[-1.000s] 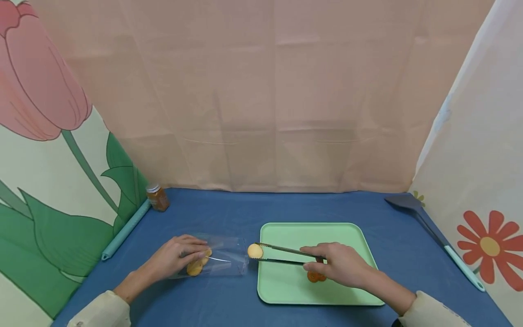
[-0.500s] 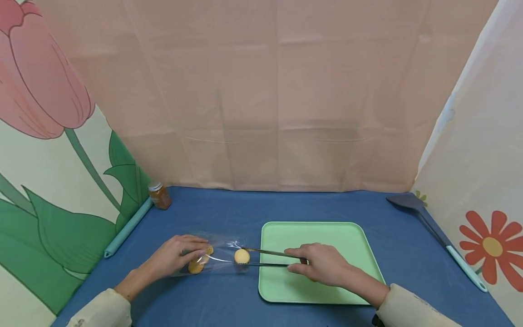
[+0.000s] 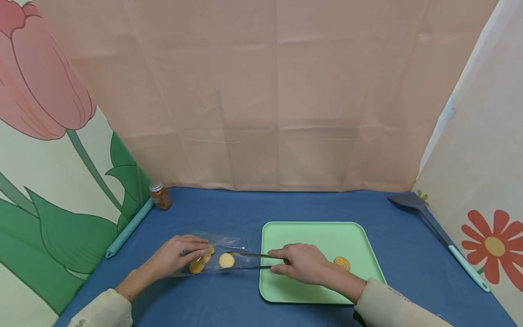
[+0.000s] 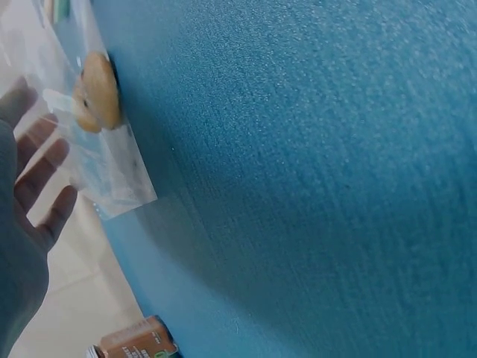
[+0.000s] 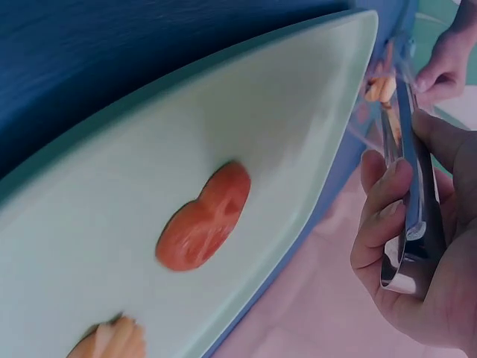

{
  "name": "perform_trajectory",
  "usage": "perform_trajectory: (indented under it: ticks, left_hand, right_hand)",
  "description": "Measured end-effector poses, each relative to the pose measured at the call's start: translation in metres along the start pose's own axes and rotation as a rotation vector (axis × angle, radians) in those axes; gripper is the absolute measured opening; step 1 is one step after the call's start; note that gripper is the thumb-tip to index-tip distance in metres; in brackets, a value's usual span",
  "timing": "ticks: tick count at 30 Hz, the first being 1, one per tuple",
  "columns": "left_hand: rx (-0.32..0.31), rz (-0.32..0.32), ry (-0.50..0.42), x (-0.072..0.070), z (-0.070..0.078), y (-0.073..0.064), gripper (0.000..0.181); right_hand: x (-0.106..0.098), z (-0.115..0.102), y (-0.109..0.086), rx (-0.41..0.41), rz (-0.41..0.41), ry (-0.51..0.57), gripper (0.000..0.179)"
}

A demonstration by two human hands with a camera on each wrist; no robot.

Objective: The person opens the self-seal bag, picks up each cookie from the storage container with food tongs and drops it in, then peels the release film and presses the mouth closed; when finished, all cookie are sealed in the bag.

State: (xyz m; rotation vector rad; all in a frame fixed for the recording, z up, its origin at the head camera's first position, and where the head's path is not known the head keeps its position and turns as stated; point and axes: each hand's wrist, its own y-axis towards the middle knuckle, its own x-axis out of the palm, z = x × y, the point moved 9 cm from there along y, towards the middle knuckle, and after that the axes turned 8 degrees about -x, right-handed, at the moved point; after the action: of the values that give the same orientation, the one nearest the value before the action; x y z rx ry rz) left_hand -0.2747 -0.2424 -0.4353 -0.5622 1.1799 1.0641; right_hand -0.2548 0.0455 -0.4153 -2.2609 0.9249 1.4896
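Note:
My left hand (image 3: 180, 255) holds the closed end of a clear plastic bag (image 3: 234, 241), which lies with its mouth to the right. Several yellow cookies (image 3: 197, 265) are inside, close to my fingers. With my right hand (image 3: 300, 263) I grip metal tongs (image 3: 255, 255) that reach into the bag. A round pale cookie (image 3: 226, 260) sits between the tong tips, inside the bag. On the green tray (image 3: 302, 234) lies a swirled cookie (image 3: 342, 262). The right wrist view also shows a reddish heart-shaped piece (image 5: 205, 216) on the tray, hidden by my hand in the head view.
At the back left stands a brown jar (image 3: 160, 196) with a metal lid, near a rolled teal mat (image 3: 130, 229). A dark spatula (image 3: 429, 227) with a pale teal handle lies along the right edge. Blue cloth covers the table.
My right hand has moved left, carrying the cookie in the tongs from the bag's mouth to well inside it. The swirled cookie on the tray has come into view. My left hand stays put.

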Motion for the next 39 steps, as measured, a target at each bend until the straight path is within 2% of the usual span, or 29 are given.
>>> perform_trajectory:
  ticks: [10, 20, 27, 39]
  left_hand:
    - [-0.001, 0.005, 0.002, 0.000, 0.001, -0.001, 0.031]
    - [-0.017, 0.006, 0.006, 0.000, 0.000, -0.002, 0.030]
    - [-0.017, 0.016, 0.000, -0.002, 0.000, -0.002, 0.031]
    - [0.042, 0.044, -0.013, -0.006, 0.005, -0.003, 0.027]
  right_hand:
    - [0.013, -0.015, 0.020, -0.040, -0.043, 0.013, 0.040]
    - [0.020, -0.023, 0.038, -0.021, -0.046, -0.070, 0.040]
    - [0.026, -0.025, 0.047, -0.036, -0.040, -0.109, 0.041]
    - [0.036, -0.038, 0.063, -0.061, -0.039, -0.134, 0.040]
